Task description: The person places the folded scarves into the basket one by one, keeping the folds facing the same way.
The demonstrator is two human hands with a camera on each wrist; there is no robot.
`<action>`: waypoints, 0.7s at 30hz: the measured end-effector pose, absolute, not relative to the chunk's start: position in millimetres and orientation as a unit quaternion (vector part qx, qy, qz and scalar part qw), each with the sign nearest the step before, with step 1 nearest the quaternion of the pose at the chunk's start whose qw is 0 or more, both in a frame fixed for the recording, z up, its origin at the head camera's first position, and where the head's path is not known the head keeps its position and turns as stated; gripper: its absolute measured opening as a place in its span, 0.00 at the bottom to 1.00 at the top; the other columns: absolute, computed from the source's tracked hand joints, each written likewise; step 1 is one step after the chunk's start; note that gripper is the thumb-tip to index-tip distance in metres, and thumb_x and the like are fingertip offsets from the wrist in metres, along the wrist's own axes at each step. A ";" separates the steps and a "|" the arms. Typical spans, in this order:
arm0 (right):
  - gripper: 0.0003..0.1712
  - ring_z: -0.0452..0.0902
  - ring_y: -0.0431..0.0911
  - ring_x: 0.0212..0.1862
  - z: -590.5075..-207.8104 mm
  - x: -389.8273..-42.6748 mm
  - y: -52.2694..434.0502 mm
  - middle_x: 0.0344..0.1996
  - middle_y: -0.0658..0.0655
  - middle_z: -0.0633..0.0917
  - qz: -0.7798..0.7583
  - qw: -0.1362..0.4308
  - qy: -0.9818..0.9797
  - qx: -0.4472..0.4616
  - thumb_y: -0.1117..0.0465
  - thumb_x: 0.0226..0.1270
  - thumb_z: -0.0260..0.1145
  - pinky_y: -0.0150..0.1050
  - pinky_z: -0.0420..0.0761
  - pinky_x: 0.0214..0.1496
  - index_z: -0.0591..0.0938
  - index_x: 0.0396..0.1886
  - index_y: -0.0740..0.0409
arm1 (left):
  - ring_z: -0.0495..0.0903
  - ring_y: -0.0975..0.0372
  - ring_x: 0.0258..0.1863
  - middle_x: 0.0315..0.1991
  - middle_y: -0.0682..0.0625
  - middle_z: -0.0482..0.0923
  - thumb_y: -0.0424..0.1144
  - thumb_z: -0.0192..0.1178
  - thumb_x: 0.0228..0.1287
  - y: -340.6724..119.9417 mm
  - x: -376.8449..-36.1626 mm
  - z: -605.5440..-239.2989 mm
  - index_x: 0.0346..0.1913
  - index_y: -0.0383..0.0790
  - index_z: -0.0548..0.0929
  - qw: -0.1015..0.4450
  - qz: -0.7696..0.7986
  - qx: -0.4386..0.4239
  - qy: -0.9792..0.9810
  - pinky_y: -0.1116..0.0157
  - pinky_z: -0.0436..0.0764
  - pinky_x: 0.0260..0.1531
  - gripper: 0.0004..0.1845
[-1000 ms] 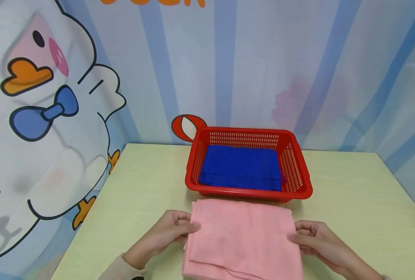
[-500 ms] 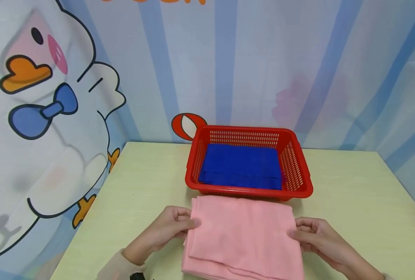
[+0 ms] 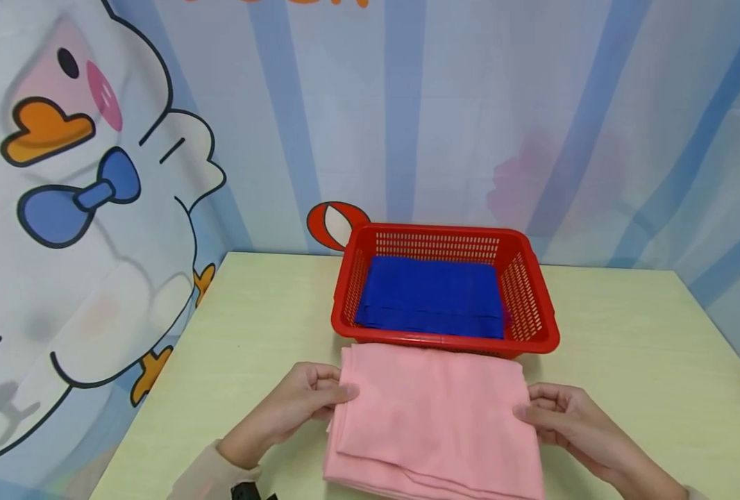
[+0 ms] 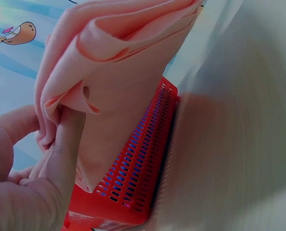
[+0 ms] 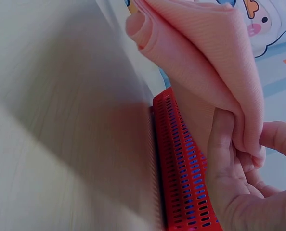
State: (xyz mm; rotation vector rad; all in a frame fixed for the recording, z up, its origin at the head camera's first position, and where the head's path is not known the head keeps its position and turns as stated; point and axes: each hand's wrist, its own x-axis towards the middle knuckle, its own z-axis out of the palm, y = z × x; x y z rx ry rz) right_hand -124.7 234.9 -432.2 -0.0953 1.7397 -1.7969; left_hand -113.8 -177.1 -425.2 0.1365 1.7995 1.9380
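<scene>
A folded pink cloth [image 3: 435, 423] hangs between both hands, raised above the table just in front of the red basket. My left hand [image 3: 304, 403] pinches its left edge, thumb on top and fingers underneath. At the right edge, my right hand [image 3: 564, 420] grips it the same way. Several layers show in the folded pink cloth [image 4: 119, 96] in the left wrist view, held off the tabletop. The red plastic basket [image 3: 539, 298] has slotted walls and stands behind the cloth. Inside it lies a folded blue cloth [image 3: 429, 295], with a bit of magenta showing at its right side.
The pale yellow table [image 3: 620, 347] extends to both sides of the basket. Behind it hangs a blue striped backdrop [image 3: 457, 125] with cartoon ducks, which also covers the left side. A dark object [image 3: 245, 492] shows near the left sleeve.
Both hands have moved slightly forward with the pink cloth, and its far edge now overlaps the basket's front rim in the head view. The basket and blue cloth stay put.
</scene>
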 end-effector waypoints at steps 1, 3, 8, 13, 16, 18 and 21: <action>0.07 0.82 0.41 0.37 -431.6 -125.0 234.8 0.36 0.50 0.86 -0.681 0.314 0.661 -0.036 0.63 0.74 0.61 0.39 0.84 0.43 0.81 0.48 0.59 | 0.86 0.61 0.33 0.36 0.42 0.87 0.32 0.63 0.68 -177.2 -113.9 -425.2 0.51 0.19 0.79 0.244 0.711 0.051 0.657 0.65 0.85 0.34 0.16; 0.07 0.82 0.41 0.37 -430.6 -125.7 234.4 0.36 0.50 0.86 -0.679 0.314 0.663 -0.035 0.63 0.75 0.61 0.39 0.84 0.43 0.81 0.47 0.59 | 0.86 0.61 0.33 0.36 0.42 0.87 0.32 0.63 0.68 -177.4 -114.2 -425.0 0.51 0.19 0.79 0.242 0.714 0.052 0.655 0.65 0.85 0.34 0.16; 0.08 0.81 0.42 0.36 -428.3 -128.1 231.9 0.35 0.50 0.85 -0.672 0.311 0.672 -0.021 0.61 0.74 0.62 0.39 0.84 0.43 0.80 0.47 0.59 | 0.86 0.62 0.33 0.36 0.43 0.87 0.32 0.62 0.68 -178.1 -115.2 -423.4 0.51 0.19 0.79 0.236 0.717 0.056 0.653 0.66 0.85 0.33 0.16; 0.10 0.82 0.43 0.36 -426.1 -130.0 228.7 0.34 0.50 0.85 -0.666 0.308 0.680 -0.009 0.59 0.74 0.63 0.41 0.84 0.44 0.80 0.47 0.60 | 0.87 0.61 0.34 0.37 0.42 0.87 0.32 0.63 0.68 -178.6 -116.2 -420.6 0.51 0.19 0.79 0.230 0.717 0.054 0.656 0.65 0.85 0.34 0.16; 0.09 0.82 0.43 0.37 -424.8 -130.5 228.1 0.34 0.50 0.85 -0.665 0.305 0.682 -0.013 0.59 0.74 0.63 0.41 0.84 0.45 0.80 0.47 0.60 | 0.87 0.60 0.34 0.38 0.42 0.87 0.32 0.63 0.68 -178.4 -117.0 -418.5 0.51 0.20 0.80 0.228 0.716 0.049 0.658 0.64 0.86 0.35 0.16; 0.08 0.82 0.43 0.37 -424.3 -130.5 228.3 0.34 0.50 0.85 -0.666 0.303 0.681 -0.021 0.60 0.74 0.62 0.41 0.84 0.45 0.80 0.46 0.59 | 0.87 0.60 0.34 0.38 0.42 0.87 0.33 0.62 0.68 -178.4 -117.4 -417.5 0.51 0.20 0.79 0.228 0.715 0.048 0.659 0.63 0.86 0.36 0.17; 0.06 0.82 0.42 0.36 -423.5 -130.5 228.4 0.34 0.49 0.85 -0.669 0.301 0.679 -0.030 0.61 0.74 0.61 0.40 0.84 0.44 0.80 0.45 0.58 | 0.87 0.60 0.35 0.39 0.41 0.87 0.33 0.62 0.69 -178.5 -118.2 -415.9 0.52 0.20 0.79 0.227 0.710 0.045 0.665 0.62 0.86 0.37 0.17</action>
